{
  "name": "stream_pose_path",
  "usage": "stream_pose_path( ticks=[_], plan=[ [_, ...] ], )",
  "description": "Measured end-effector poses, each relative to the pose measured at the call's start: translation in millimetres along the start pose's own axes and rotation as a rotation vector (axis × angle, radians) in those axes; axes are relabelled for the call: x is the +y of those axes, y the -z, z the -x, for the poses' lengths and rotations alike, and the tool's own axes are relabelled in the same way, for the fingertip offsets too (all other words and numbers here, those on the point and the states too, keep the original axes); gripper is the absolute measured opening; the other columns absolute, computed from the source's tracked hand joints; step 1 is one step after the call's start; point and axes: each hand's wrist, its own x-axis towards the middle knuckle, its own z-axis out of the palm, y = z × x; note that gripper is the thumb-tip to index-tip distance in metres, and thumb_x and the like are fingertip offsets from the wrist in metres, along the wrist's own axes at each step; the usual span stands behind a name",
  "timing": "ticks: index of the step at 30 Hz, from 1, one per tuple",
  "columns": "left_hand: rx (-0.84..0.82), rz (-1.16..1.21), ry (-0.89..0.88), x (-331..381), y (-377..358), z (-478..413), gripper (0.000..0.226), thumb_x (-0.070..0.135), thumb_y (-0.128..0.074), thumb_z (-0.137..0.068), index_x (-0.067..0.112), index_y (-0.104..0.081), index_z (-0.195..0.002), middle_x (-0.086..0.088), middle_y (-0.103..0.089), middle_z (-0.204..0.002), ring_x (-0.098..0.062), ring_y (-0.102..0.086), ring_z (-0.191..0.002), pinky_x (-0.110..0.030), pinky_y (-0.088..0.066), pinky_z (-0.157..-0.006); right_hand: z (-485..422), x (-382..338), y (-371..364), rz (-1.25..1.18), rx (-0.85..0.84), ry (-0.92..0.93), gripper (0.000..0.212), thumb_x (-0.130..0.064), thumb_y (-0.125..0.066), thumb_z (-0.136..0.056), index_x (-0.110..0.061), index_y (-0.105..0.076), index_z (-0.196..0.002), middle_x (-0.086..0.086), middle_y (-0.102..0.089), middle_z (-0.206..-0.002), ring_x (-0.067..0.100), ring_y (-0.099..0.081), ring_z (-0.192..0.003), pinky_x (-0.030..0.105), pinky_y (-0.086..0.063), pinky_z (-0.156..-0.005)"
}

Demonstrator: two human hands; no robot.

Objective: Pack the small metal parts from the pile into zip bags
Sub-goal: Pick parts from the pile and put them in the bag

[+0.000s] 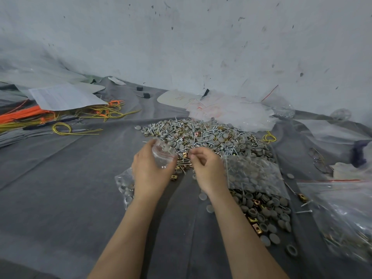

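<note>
A pile of screws, brass clips and grey round caps (203,135) lies on the grey cloth ahead of me. My left hand (150,172) grips a small clear zip bag (164,154) with a red seal line at the pile's near edge. My right hand (207,168) hovers beside it with fingers curled at the pile's near edge; whether they pinch a part is hidden. A filled zip bag of grey caps (251,174) lies just right of my right hand. Another filled bag (125,186) sits partly under my left wrist.
Loose caps and brass clips (265,216) spread to the lower right. A large clear bag (346,218) lies at the far right. Empty zip bags (231,111) are heaped behind the pile. Orange and yellow wires (60,115) and a paper sheet (64,96) lie at left.
</note>
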Motion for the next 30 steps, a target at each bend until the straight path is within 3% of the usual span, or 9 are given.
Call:
stream_pose_path(
  ticks=[2, 5, 7, 16, 22, 30],
  plan=[
    [0.078, 0.080, 0.056, 2.1, 3.6, -1.6, 0.059, 0.032, -0.075, -0.079, 0.013, -0.050, -0.128, -0.002, -0.062, -0.113, -0.025, -0.050, -0.116, -0.041, -0.038, -0.101, 4.4, 4.6, -5.3, 0.223, -0.089, 0.059, 0.017, -0.015, -0.060, -0.092, -0.013, -0.068, -0.107, 0.001, -0.067, -0.101, 0.009, -0.059, -0.088, 0.013, -0.046, -0.078],
    [0.113, 0.129, 0.081, 3.6, 5.0, -1.5, 0.056, 0.030, -0.075, -0.079, 0.012, -0.050, -0.127, -0.001, -0.061, -0.110, -0.024, -0.051, -0.114, -0.040, -0.039, -0.100, 11.0, 8.2, -18.1, 0.572, -0.272, 0.129, 0.022, -0.028, -0.057, -0.093, -0.021, -0.066, -0.111, 0.005, -0.057, -0.107, 0.023, -0.051, -0.101, 0.034, -0.043, -0.088],
    [0.110, 0.128, 0.078, 3.2, 4.4, -1.3, 0.057, 0.029, -0.075, -0.079, 0.012, -0.050, -0.127, -0.003, -0.061, -0.112, -0.024, -0.051, -0.115, -0.041, -0.039, -0.101, 13.2, 6.7, -21.6, 0.677, -0.271, 0.149, 0.021, -0.030, -0.053, -0.094, -0.023, -0.063, -0.112, 0.006, -0.053, -0.108, 0.027, -0.046, -0.106, 0.038, -0.037, -0.089],
    [0.078, 0.090, 0.067, 1.2, 1.6, 0.1, 0.060, 0.032, -0.074, -0.080, 0.015, -0.048, -0.132, 0.008, -0.055, -0.108, -0.022, -0.043, -0.122, -0.037, -0.036, -0.102, 12.3, 5.0, -23.0, 0.620, -0.321, 0.101, 0.020, -0.016, -0.055, -0.091, -0.006, -0.055, -0.109, 0.013, -0.057, -0.111, 0.031, -0.050, -0.106, 0.040, -0.041, -0.092],
    [0.067, 0.072, 0.048, -0.9, 0.5, 1.2, 0.061, 0.033, -0.073, -0.080, 0.014, -0.047, -0.132, 0.000, -0.060, -0.116, -0.022, -0.042, -0.123, -0.033, -0.034, -0.100, 11.4, 2.7, -13.2, 0.577, -0.359, 0.106, 0.013, -0.014, -0.059, -0.089, -0.012, -0.060, -0.101, 0.009, -0.060, -0.102, 0.028, -0.055, -0.099, 0.035, -0.045, -0.081],
    [0.037, 0.032, 0.048, -2.2, -0.5, -0.1, 0.060, 0.034, -0.072, -0.080, 0.013, -0.048, -0.131, -0.006, -0.060, -0.121, -0.025, -0.043, -0.123, -0.042, -0.036, -0.103, 9.9, 2.9, -7.3, 0.533, -0.371, 0.116, 0.018, -0.009, -0.053, -0.091, -0.011, -0.065, -0.104, 0.010, -0.065, -0.102, 0.028, -0.060, -0.096, 0.037, -0.049, -0.084]
  ],
)
